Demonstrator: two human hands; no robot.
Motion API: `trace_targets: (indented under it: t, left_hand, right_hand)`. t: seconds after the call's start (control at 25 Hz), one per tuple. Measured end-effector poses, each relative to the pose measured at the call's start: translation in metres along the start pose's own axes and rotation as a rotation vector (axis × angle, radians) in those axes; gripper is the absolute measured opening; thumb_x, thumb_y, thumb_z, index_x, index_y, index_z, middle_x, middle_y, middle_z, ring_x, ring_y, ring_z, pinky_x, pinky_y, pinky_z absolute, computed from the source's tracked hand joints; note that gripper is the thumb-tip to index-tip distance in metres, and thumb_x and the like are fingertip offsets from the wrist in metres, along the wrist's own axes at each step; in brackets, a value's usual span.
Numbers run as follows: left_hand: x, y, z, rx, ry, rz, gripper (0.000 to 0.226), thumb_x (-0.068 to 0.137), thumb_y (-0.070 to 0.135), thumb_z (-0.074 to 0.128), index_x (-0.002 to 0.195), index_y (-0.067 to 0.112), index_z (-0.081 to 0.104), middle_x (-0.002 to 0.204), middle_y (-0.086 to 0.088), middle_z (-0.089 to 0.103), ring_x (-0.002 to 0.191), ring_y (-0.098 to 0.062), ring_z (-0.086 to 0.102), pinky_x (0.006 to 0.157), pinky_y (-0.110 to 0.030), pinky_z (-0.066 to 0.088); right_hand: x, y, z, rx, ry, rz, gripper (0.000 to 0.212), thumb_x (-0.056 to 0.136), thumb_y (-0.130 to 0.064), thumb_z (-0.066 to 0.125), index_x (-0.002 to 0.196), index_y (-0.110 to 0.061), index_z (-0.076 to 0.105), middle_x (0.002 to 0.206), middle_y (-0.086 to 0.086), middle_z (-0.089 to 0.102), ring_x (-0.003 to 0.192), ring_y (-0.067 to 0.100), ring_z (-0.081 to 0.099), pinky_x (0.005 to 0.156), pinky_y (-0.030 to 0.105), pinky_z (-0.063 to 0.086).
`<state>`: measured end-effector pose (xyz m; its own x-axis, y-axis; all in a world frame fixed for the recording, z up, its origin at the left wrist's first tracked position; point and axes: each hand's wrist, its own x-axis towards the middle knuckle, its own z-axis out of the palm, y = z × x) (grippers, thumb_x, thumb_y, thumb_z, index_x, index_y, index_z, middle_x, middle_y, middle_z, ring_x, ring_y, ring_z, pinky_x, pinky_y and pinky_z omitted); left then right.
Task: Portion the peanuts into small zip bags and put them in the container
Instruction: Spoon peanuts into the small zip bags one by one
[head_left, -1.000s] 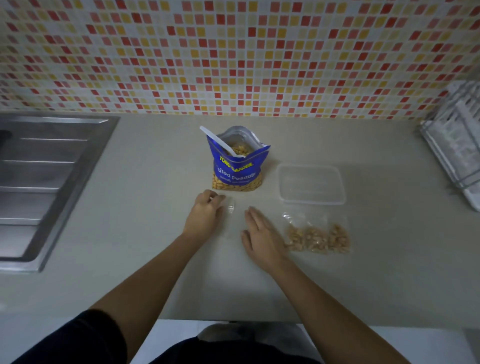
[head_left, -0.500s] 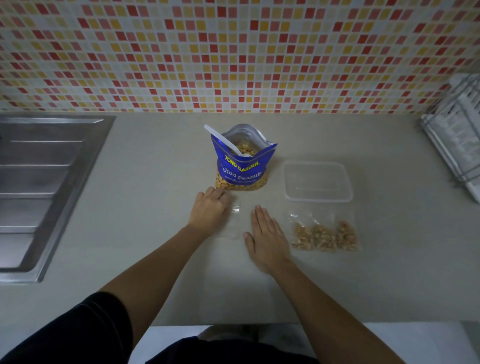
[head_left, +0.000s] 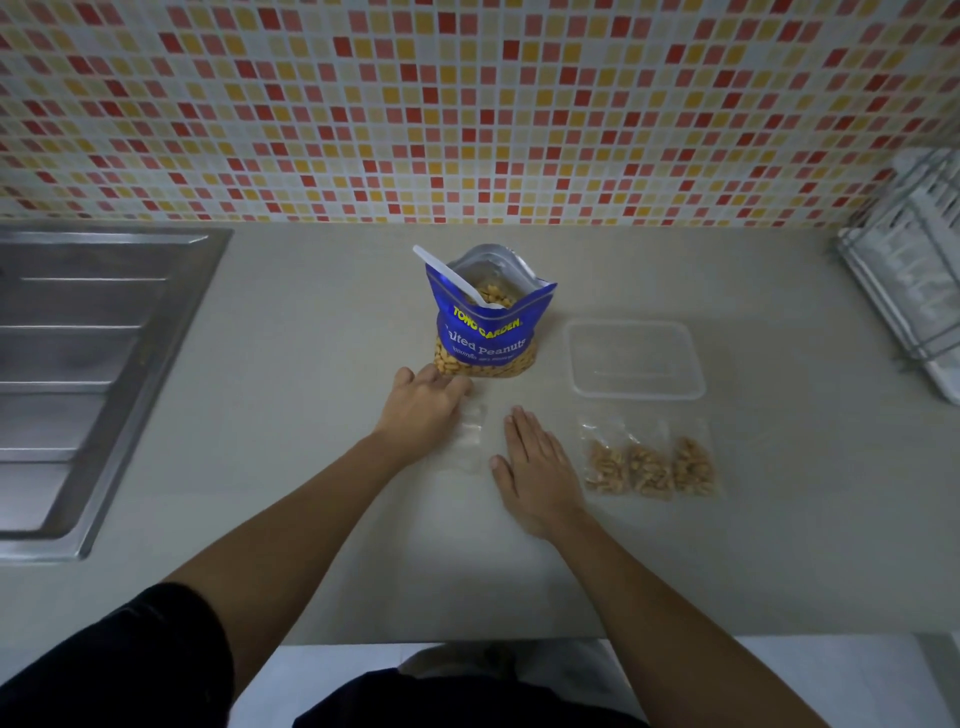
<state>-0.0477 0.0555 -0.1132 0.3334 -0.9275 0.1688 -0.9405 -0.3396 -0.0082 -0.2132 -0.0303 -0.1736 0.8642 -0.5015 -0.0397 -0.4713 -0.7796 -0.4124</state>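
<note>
Left hand (head_left: 423, 410) grip loosely curled on empty zip bag (head_left: 470, 436), right hand (head_left: 535, 465) flat, fingers spread, on counter (head_left: 291, 426)

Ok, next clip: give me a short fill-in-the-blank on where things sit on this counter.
1. A white spoon stands in the open ____ peanut bag.
2. ____ filled zip bags lie in front of the clear container.
3. The container holds ____ bags so far.
4. The empty zip bag lies between the left hand and the ____ hand.

Missing words: blue; three; no; right
</note>
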Motion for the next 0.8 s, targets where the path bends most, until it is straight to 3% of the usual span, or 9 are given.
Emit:
trace_targets:
  t: [0.08,0.12,0.24,0.28,0.36,0.48,0.64,0.8]
  left_hand:
    - [0.003,-0.003,-0.024,-0.109,-0.134,-0.001,0.02,0.079,0.019,0.06,0.099,0.018,0.06,0.093,0.003,0.07,0.099,-0.023,0.056,0.081,-0.038,0.038]
    - [0.005,-0.005,-0.035,-0.168,-0.182,-0.002,0.022,0.081,0.022,0.058,0.104,0.021,0.057,0.096,0.006,0.068,0.103,-0.021,0.054,0.085,-0.038,0.036]
    - [0.012,-0.015,-0.067,-0.509,-0.201,-0.064,0.027,0.078,0.022,0.063,0.104,0.019,0.055,0.082,0.008,0.065,0.088,-0.013,0.061,0.084,-0.032,0.046]
    - [0.015,-0.017,-0.075,-0.645,-0.181,-0.117,0.027,0.077,0.018,0.066,0.103,0.018,0.058,0.075,0.008,0.064,0.077,-0.007,0.062,0.078,-0.026,0.048]
    - [0.02,-0.021,-0.09,-0.914,-0.135,-0.265,0.025,0.076,0.015,0.066,0.101,0.02,0.065,0.069,0.005,0.064,0.065,-0.001,0.058,0.072,-0.019,0.048]
    - [0.028,-0.024,-0.111,-1.188,-0.075,-0.39,0.024,0.079,0.012,0.059,0.099,0.02,0.069,0.077,-0.009,0.067,0.074,-0.012,0.063,0.082,-0.03,0.052]
    - [0.042,-0.024,-0.133,-1.164,-0.056,-0.332,0.02,0.083,0.008,0.065,0.101,0.016,0.071,0.072,-0.005,0.065,0.074,-0.011,0.06,0.075,-0.028,0.051]
    - [0.055,-0.021,-0.146,-1.235,0.006,-0.325,0.018,0.085,0.001,0.06,0.089,0.015,0.07,0.088,0.0,0.068,0.08,-0.011,0.062,0.06,-0.012,0.052]
  right_hand:
    - [0.001,-0.007,-0.013,0.269,-0.002,0.05,0.079,0.082,-0.06,0.018,0.142,-0.011,0.028,0.153,0.005,0.025,0.142,0.014,0.018,0.116,0.029,0.011]
    - [0.001,-0.013,-0.02,0.418,0.023,0.066,0.075,0.082,-0.06,0.03,0.139,-0.011,0.034,0.148,0.004,0.034,0.138,0.012,0.026,0.114,0.026,0.017]
    - [0.004,-0.039,-0.039,0.812,0.065,0.145,0.044,0.078,-0.031,0.072,0.116,-0.018,0.054,0.114,-0.005,0.056,0.108,0.003,0.051,0.093,0.018,0.039]
    - [0.008,-0.045,-0.045,0.921,0.089,0.189,0.032,0.076,-0.02,0.075,0.102,-0.022,0.057,0.099,-0.006,0.061,0.092,0.0,0.056,0.082,0.016,0.044]
    - [0.019,-0.049,-0.062,1.11,0.18,0.243,0.028,0.075,-0.006,0.073,0.086,-0.025,0.055,0.08,-0.005,0.063,0.067,-0.003,0.058,0.067,0.016,0.046]
    - [0.036,-0.043,-0.094,1.331,0.305,0.24,0.029,0.077,0.001,0.069,0.089,-0.021,0.055,0.082,0.002,0.067,0.065,0.003,0.062,0.064,0.021,0.048]
    - [0.052,-0.037,-0.138,1.318,0.269,0.128,0.035,0.079,-0.001,0.067,0.099,-0.025,0.053,0.079,0.004,0.07,0.069,0.011,0.066,0.065,0.024,0.056]
    - [0.067,-0.033,-0.161,1.202,0.235,0.097,0.035,0.078,-0.003,0.069,0.099,-0.026,0.055,0.086,0.001,0.069,0.074,0.009,0.066,0.068,0.026,0.053]
